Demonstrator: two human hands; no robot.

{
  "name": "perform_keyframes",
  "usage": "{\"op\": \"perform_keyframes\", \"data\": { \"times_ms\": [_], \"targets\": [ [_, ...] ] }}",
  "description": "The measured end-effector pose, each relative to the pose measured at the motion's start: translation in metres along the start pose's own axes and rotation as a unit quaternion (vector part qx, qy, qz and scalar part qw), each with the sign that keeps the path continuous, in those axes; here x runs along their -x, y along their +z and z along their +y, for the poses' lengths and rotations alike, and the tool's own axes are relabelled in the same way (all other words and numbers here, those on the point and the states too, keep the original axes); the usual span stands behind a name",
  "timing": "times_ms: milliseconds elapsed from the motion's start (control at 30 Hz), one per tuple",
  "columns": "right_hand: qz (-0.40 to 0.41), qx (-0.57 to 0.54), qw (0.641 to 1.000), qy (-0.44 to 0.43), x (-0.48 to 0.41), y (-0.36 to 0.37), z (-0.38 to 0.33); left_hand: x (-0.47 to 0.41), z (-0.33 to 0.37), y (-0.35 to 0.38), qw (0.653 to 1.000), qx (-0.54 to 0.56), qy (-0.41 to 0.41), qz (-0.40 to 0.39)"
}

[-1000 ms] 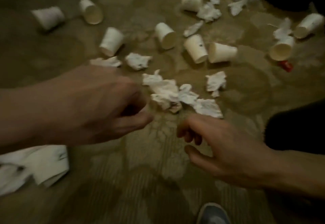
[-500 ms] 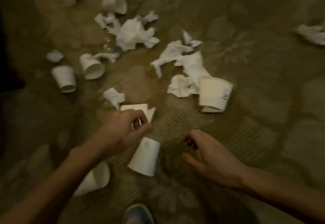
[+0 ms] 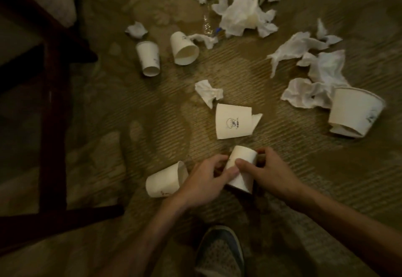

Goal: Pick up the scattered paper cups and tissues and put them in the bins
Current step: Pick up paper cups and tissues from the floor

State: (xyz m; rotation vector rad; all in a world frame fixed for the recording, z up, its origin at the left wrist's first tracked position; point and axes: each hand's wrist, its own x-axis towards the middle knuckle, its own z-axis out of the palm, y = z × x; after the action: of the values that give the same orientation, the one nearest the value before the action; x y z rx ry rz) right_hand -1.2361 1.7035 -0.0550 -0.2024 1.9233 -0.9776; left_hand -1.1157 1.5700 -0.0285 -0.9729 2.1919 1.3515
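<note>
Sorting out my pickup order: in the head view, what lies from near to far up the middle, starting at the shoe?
Shoe, held cup, flattened cup, small crumpled tissue, big tissue wad.

On the floor (image 3: 130, 124), the near cup (image 3: 240, 168) lies between the left hand (image 3: 206, 181) and the right hand (image 3: 269, 174). A side cup (image 3: 163, 181) lies just left of the left hand. The flat cup (image 3: 233, 122) lies behind the hands, with a tissue (image 3: 208, 91) just behind it. A shoe (image 3: 219, 252) is nearest, and a chair frame (image 3: 52, 124) is far left.
</note>
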Motion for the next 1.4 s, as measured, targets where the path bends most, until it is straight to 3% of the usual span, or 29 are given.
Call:
{"op": "perform_keyframes", "data": {
  "times_ms": [167,233,333,400,567,733,800,867,1067,1267,1400],
  "targets": [
    [-0.015,-0.005,1.0,-0.025,0.005,0.021,-0.009,0.02,-0.008,-0.004,0.999,0.025,0.03,-0.016],
    [-0.025,0.007,0.999,-0.041,0.004,0.026,-0.014,0.031,-0.012,-0.013,0.997,0.027,0.065,0.036],
    [-0.031,0.005,0.999,-0.045,0.0,0.026,-0.018,0.047,-0.023,-0.037,0.975,-0.033,0.122,0.184],
    [-0.033,0.001,0.999,-0.033,-0.002,0.024,-0.015,0.053,-0.036,-0.054,0.965,-0.081,0.12,0.219],
    [-0.036,0.0,0.999,-0.017,-0.008,0.02,-0.009,0.043,-0.077,-0.068,0.978,-0.189,0.027,0.087],
    [-0.028,-0.002,0.999,-0.025,-0.009,0.02,-0.006,0.034,-0.101,-0.054,0.96,-0.263,0.03,0.096],
    [-0.028,-0.005,0.999,-0.024,-0.009,0.02,-0.005,0.034,-0.094,-0.052,0.978,-0.176,0.007,0.115],
    [-0.03,-0.008,0.999,-0.019,-0.01,0.019,-0.006,0.031,-0.082,-0.05,0.99,-0.009,-0.028,0.139],
    [-0.02,-0.05,0.999,0.009,-0.014,0.006,-0.008,0.015,-0.044,-0.047,0.949,0.276,-0.038,0.146],
    [0.069,-0.106,0.992,0.031,-0.024,-0.033,-0.018,-0.013,-0.007,-0.054,0.898,0.428,-0.049,0.088],
    [0.049,-0.176,0.983,-0.001,-0.031,-0.042,-0.034,-0.031,0.009,-0.055,0.877,0.474,-0.05,0.059]
  ]
}}
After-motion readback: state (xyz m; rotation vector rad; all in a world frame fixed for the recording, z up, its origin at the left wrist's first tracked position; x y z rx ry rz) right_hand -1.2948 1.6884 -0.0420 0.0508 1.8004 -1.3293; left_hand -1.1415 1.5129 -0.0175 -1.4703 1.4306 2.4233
